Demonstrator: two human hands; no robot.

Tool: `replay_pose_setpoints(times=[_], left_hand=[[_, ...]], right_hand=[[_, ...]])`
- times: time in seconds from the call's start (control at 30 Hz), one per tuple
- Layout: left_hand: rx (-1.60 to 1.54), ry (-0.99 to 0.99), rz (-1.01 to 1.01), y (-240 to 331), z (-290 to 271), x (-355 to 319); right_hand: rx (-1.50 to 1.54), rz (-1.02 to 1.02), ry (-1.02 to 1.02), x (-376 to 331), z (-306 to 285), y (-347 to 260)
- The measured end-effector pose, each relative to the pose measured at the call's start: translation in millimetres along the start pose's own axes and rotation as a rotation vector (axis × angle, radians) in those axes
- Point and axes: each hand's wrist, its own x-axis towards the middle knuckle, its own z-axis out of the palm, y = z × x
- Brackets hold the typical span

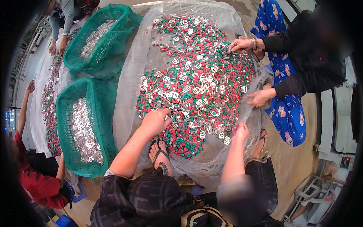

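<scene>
A wide heap of small red, green and white pieces (185, 145) lies spread on a pale mesh sheet (130, 75). Many flat, pale metal slider buckles (173, 94) are scattered through it. My left hand (155, 123) is over the near left part of the heap, its fingers curled and thumb pressed in. What it grips, if anything, is hard to see. At the near right edge of the heap, my right hand (240, 131) is closed in a pinch, and I cannot make out anything between the fingertips. A loose buckle (226, 140) lies just left of it.
Left of the sheet stand two green net-lined baskets (104, 132) holding pale buckles (86, 132). Across on the right, another person's hand (242, 45) reaches into the heap; their other hand (261, 97) rests at its edge. More people work at a second heap (49, 106) far left.
</scene>
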Motion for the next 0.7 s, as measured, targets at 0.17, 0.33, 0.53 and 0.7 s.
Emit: replay_pose_setpoints(times=[0.17, 0.33, 0.53, 0.7], left_hand=[[0.006, -0.035, 0.023, -5.1, 22.4, 3.4], [0.017, 0.007, 0.358, 20.1, 53.3, 13.9], [0.243, 0.020, 0.697, 42.1, 79.8, 21.6], [0.398, -0.094, 0.726, 36.8, 92.9, 15.7]], right_hand=[[-0.279, -0.126, -0.075, 16.2, -19.3, 35.2], [-0.463, -0.273, -0.036, 23.5, -33.3, 64.1], [-0.592, -0.256, 0.009, 19.5, -47.0, 69.9], [-1.121, -0.312, -0.181, -9.1, -27.1, 41.0]])
